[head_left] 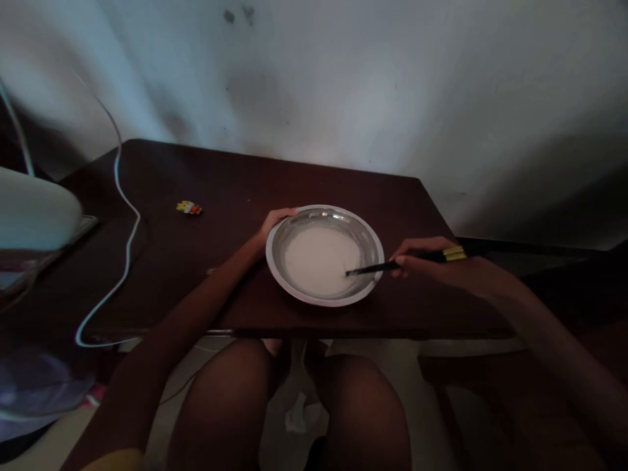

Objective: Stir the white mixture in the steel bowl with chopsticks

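A shallow metal bowl (330, 302) stands on the dark brown table (230, 176), holding a smooth whitish mixture (318, 255). My left hand (276, 221) grips the bowl's far left rim, fingers over the edge. In my right hand (422, 255), at the bowl's right side, are black chopsticks (375, 267) with gold bands near their upper end. They slant down to the left across the rim, and their tips dip into the mixture. Whether there are exactly two sticks is hard to tell, since they lie close together.
A small yellow, white and red figurine (189, 207) lies on the table's left side. Nearby runs a white cable (128, 248), hanging over the front edge. A pale rounded object (36, 209) is at far left. Behind the table rises a stained wall (333, 85).
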Motion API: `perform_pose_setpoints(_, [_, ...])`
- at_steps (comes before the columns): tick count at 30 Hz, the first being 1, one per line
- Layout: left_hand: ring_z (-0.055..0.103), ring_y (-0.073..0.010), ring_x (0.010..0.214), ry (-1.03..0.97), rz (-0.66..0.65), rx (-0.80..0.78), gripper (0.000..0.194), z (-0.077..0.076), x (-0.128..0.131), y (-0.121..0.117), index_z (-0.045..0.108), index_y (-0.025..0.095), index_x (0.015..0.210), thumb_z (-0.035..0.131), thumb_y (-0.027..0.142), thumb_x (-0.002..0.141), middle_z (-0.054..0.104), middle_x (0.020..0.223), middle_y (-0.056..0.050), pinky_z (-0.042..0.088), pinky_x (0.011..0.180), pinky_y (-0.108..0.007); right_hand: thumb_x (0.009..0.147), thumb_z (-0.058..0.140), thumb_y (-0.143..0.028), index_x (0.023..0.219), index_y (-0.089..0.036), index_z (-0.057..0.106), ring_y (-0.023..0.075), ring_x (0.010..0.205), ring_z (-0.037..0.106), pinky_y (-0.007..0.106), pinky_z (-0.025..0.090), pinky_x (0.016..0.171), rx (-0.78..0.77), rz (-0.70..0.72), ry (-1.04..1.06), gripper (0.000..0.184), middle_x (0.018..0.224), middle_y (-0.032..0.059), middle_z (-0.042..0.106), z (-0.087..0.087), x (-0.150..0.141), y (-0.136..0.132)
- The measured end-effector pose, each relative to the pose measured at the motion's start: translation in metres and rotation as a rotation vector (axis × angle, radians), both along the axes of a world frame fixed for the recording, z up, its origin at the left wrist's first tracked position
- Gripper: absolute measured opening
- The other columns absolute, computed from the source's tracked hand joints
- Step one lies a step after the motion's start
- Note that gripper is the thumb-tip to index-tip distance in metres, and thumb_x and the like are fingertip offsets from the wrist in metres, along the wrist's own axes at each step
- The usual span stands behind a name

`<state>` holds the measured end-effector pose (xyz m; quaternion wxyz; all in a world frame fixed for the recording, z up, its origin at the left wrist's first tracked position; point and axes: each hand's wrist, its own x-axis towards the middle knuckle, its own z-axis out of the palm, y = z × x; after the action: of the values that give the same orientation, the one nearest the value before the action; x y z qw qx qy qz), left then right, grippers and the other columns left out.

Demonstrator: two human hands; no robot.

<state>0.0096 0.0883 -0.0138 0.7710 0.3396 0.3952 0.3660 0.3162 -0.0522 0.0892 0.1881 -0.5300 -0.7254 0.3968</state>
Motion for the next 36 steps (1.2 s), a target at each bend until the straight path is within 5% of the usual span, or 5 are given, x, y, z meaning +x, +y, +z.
perform_pose_setpoints(9, [0.062,-0.0139,0.052,0.07,0.011,-0.041,0.028,0.001,-0.003,-0.002,0.072,0.015,0.075,0.051,0.023,0.091,0.069,0.059,-0.003,0.051,0.057,-0.022,0.087,0.062,-0.033,0.078,-0.016,0.068,0.0124,0.074,0.064,0.026,0.049,0.069,0.166,0.062,0.087,0.02,0.08,0.004,0.073,-0.02,-0.056,0.069])
perform_pose_setpoints(15, [0.063,-0.0144,0.054,0.023,-0.016,0.032,0.026,0.002,0.0,-0.002,0.074,0.015,0.098,0.051,0.018,0.086,0.069,0.06,-0.001,0.051,0.059,-0.023,0.089,0.063,-0.044,0.079,-0.02,0.07,0.0153,0.073,0.066,0.029,0.051,0.067,0.06,-0.022,-0.012,0.027,0.077,0.0035,0.073,-0.006,0.007,0.011])
perform_pose_setpoints(26, [0.065,-0.0158,0.057,-0.006,-0.042,0.068,0.029,-0.004,-0.002,0.003,0.075,0.013,0.097,0.049,0.016,0.084,0.07,0.062,-0.002,0.052,0.063,-0.024,0.087,0.065,-0.038,0.079,-0.016,0.069,0.0125,0.072,0.061,0.027,0.048,0.068,0.117,0.023,0.124,0.024,0.077,0.0036,0.07,-0.021,-0.042,0.063])
perform_pose_setpoints(31, [0.065,-0.015,0.056,-0.027,-0.058,0.07,0.037,0.005,0.003,-0.002,0.073,0.011,0.106,0.043,0.013,0.085,0.072,0.067,-0.004,0.052,0.061,-0.023,0.088,0.065,-0.041,0.082,-0.02,0.07,0.0149,0.073,0.065,0.029,0.051,0.068,0.035,-0.085,0.048,0.023,0.079,0.0049,0.073,-0.008,0.003,0.01])
perform_pose_setpoints(36, [0.068,-0.0163,0.065,-0.059,-0.074,0.082,0.034,0.001,0.001,0.001,0.073,0.013,0.107,0.049,0.015,0.083,0.075,0.072,-0.004,0.054,0.067,-0.024,0.09,0.063,-0.039,0.084,-0.019,0.071,0.0146,0.077,0.067,0.027,0.051,0.07,0.032,0.122,0.083,0.022,0.081,0.0034,0.074,-0.017,-0.043,0.004])
